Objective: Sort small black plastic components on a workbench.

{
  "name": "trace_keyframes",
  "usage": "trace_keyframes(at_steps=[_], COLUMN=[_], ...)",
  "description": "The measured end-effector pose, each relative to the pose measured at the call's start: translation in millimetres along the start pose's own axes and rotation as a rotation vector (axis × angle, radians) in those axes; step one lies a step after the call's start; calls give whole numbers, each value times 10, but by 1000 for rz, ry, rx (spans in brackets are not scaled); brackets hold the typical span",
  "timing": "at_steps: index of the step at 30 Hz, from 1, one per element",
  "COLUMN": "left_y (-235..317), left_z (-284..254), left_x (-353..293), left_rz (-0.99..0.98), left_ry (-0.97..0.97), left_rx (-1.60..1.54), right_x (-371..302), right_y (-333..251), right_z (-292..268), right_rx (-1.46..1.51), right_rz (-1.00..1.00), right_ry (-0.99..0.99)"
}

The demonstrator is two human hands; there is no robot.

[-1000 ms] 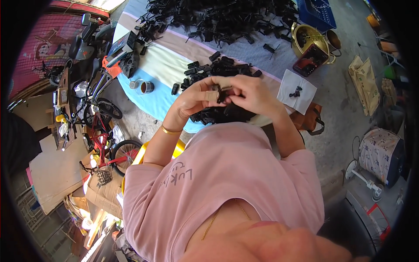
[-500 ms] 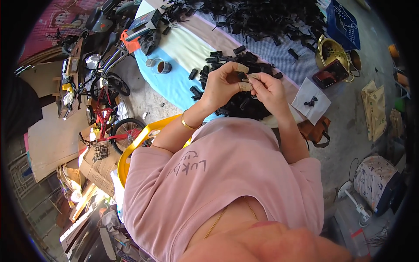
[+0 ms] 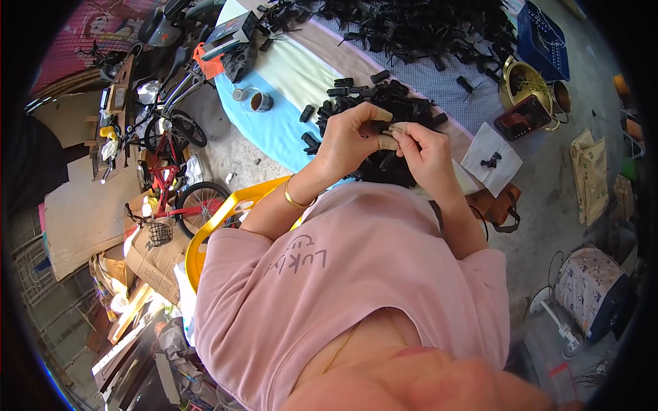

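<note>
My left hand and my right hand meet over a heap of small black plastic parts. Tan coverings wrap some of the fingertips. Both hands are closed in a pinch around a small black part, mostly hidden by the fingers; its exact kind cannot be made out. The heap lies on the near part of a cloth-covered table. Right of my right hand, a white paper sheet carries a few tiny dark pieces.
A bigger pile of black parts covers the table's far side. Around the edges are a cup of brown liquid, a phone against a brass-coloured pot, and a blue basket. A yellow chair stands at my left.
Both hands stay pinched together, with the right fingers shifted slightly against the left ones. The black part shows less between the fingers. The whole view has shifted a little.
</note>
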State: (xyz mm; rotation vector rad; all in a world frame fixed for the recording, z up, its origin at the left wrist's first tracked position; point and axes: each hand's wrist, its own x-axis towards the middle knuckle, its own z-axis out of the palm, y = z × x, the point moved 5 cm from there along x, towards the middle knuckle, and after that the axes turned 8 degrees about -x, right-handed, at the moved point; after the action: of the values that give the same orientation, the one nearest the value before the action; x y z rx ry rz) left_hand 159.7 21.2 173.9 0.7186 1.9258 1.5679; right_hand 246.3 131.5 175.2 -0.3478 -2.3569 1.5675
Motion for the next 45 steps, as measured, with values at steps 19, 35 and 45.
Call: trace_keyframes(at_steps=[19, 35, 45], left_y=[-93, -200, -165], left_z=[-50, -82, 38], left_x=[-153, 4, 9], left_rz=[201, -37, 155], left_ry=[42, -43, -22], left_rx=[94, -358, 115], right_x=[-77, 16, -57], right_y=[376, 242, 294], right_z=[317, 97, 83], right_rx=[466, 350, 360], right_rz=[428, 147, 106], right_ry=[-176, -76, 39])
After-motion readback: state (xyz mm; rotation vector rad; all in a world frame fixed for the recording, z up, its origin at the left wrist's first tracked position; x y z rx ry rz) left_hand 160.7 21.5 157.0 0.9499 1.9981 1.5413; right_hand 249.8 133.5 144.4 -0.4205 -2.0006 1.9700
